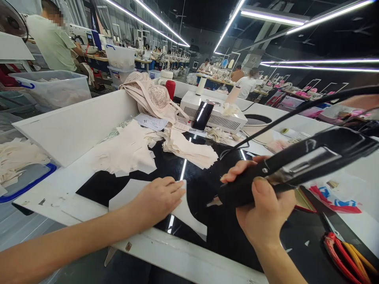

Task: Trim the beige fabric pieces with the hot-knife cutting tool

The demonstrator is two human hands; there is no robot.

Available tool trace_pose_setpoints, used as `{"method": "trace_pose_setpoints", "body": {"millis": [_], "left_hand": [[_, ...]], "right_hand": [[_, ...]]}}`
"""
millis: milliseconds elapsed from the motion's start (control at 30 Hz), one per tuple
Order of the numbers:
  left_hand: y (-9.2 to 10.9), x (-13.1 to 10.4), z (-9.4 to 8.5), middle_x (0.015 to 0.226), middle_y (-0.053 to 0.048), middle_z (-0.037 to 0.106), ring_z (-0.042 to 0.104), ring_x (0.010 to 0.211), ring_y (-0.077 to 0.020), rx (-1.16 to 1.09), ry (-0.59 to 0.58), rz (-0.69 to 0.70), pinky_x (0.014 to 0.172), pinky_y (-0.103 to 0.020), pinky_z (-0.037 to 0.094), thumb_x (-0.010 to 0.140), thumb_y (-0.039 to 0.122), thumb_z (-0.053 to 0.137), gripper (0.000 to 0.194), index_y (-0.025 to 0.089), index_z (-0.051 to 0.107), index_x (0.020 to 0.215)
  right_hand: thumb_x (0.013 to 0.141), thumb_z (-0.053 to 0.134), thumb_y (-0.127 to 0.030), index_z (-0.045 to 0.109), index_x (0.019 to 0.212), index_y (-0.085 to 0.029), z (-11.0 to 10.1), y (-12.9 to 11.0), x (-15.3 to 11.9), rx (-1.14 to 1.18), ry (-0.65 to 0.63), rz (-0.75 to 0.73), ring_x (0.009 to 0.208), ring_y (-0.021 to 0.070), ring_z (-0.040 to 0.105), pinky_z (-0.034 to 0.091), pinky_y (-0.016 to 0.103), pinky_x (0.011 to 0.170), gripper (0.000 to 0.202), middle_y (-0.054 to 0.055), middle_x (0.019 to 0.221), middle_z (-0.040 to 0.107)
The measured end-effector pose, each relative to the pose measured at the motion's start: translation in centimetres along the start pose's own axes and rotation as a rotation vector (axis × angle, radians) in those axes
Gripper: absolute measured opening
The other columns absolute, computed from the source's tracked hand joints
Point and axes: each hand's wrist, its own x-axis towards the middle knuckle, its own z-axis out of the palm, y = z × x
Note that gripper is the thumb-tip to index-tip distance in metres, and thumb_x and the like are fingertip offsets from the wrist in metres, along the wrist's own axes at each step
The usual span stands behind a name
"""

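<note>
A pale, curved fabric piece (130,191) lies on the glossy black work surface (201,185) near the front edge. My left hand (161,199) rests on it, fingers together at its upper right corner; whether they pinch the edge is hard to tell. My right hand (263,205) is wrapped round a black handheld tool (239,185) with a cable. The tool's small metal tip points left, just above the black surface and right of the fabric piece. Behind, stacks of cut beige pieces (189,148) and a wider pile (127,148) lie on the table.
Red and yellow handled scissors (340,248) lie at the right. A white vented box (213,110), thread cones and beige bras (151,94) stand behind. A low white partition (79,122) runs along the left. A blue-rimmed bin (26,177) is beside the table. Other people sit farther back.
</note>
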Motion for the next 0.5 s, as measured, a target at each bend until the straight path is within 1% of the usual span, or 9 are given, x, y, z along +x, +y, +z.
{"method": "trace_pose_setpoints", "body": {"millis": [67, 100, 167, 200, 267, 333, 400, 500], "left_hand": [[-0.8, 0.0, -0.4, 0.130, -0.010, 0.073, 0.068, 0.111, -0.0249, 0.013, -0.006, 0.001, 0.090, -0.039, 0.058, 0.107, 0.014, 0.050, 0.021, 0.013, 0.066, 0.122], [-0.9, -0.1, -0.6, 0.132, -0.012, 0.072, 0.066, 0.115, -0.0258, 0.012, 0.010, 0.010, 0.094, -0.040, 0.058, 0.107, 0.012, 0.050, 0.023, 0.012, 0.065, 0.124], [-0.5, -0.1, -1.1, 0.129, -0.012, 0.072, 0.065, 0.119, -0.0256, -0.029, 0.053, 0.035, 0.099, -0.040, 0.057, 0.107, 0.009, 0.050, 0.023, 0.011, 0.065, 0.123], [-0.1, -0.2, -1.4, 0.123, -0.011, 0.073, 0.066, 0.116, -0.0241, -0.066, 0.067, 0.055, 0.099, -0.038, 0.057, 0.106, 0.008, 0.050, 0.021, 0.011, 0.066, 0.120], [0.9, -0.1, -1.8, 0.107, -0.007, 0.074, 0.068, 0.103, -0.0200, -0.140, 0.069, 0.109, 0.093, -0.034, 0.058, 0.105, 0.004, 0.051, 0.019, 0.012, 0.067, 0.110], [1.9, 0.1, -2.1, 0.095, -0.004, 0.071, 0.067, 0.091, -0.0176, -0.177, 0.064, 0.172, 0.086, -0.031, 0.058, 0.103, 0.002, 0.051, 0.019, 0.013, 0.067, 0.103], [2.8, 0.4, -2.0, 0.089, -0.003, 0.069, 0.065, 0.086, -0.0175, -0.176, 0.070, 0.224, 0.081, -0.031, 0.057, 0.102, 0.000, 0.051, 0.020, 0.012, 0.067, 0.102], [3.4, 0.9, -1.5, 0.085, -0.003, 0.066, 0.064, 0.082, -0.0170, -0.157, 0.059, 0.261, 0.078, -0.030, 0.056, 0.102, 0.000, 0.051, 0.019, 0.013, 0.066, 0.102]], "right_hand": [[0.082, 0.084, -0.039, 0.066, 0.107, -0.024, -0.4, -0.3, -0.5, 0.042, 0.020, 0.011, 0.061, 0.0155, 0.064, 0.058, 0.031, 0.059, 0.034, -0.002, 0.078, 0.067], [0.082, 0.084, -0.040, 0.066, 0.107, -0.024, -0.6, -0.4, -0.8, 0.051, 0.022, 0.014, 0.060, 0.0153, 0.063, 0.057, 0.030, 0.058, 0.035, -0.002, 0.077, 0.067], [0.082, 0.083, -0.041, 0.065, 0.108, -0.025, -0.8, -0.5, -1.4, 0.060, 0.020, 0.024, 0.060, 0.0155, 0.063, 0.057, 0.030, 0.057, 0.036, -0.002, 0.077, 0.066], [0.082, 0.083, -0.041, 0.065, 0.108, -0.025, -0.9, -0.5, -1.6, 0.070, 0.020, 0.028, 0.060, 0.0155, 0.062, 0.057, 0.030, 0.057, 0.036, -0.002, 0.077, 0.066], [0.082, 0.084, -0.042, 0.065, 0.109, -0.026, -0.9, -0.5, -2.0, 0.099, 0.012, 0.040, 0.060, 0.0153, 0.062, 0.056, 0.029, 0.055, 0.037, -0.003, 0.077, 0.065], [0.082, 0.084, -0.042, 0.064, 0.110, -0.026, -0.8, -0.4, -2.4, 0.121, -0.006, 0.043, 0.061, 0.0151, 0.062, 0.056, 0.029, 0.056, 0.037, -0.003, 0.078, 0.065], [0.084, 0.083, -0.042, 0.064, 0.111, -0.026, -0.6, -0.2, -2.6, 0.132, -0.025, 0.035, 0.062, 0.0150, 0.062, 0.057, 0.030, 0.057, 0.037, -0.002, 0.080, 0.066], [0.087, 0.082, -0.042, 0.064, 0.113, -0.026, -0.6, 0.2, -2.9, 0.134, -0.042, 0.022, 0.064, 0.0147, 0.062, 0.057, 0.029, 0.058, 0.035, -0.002, 0.082, 0.066]]}}
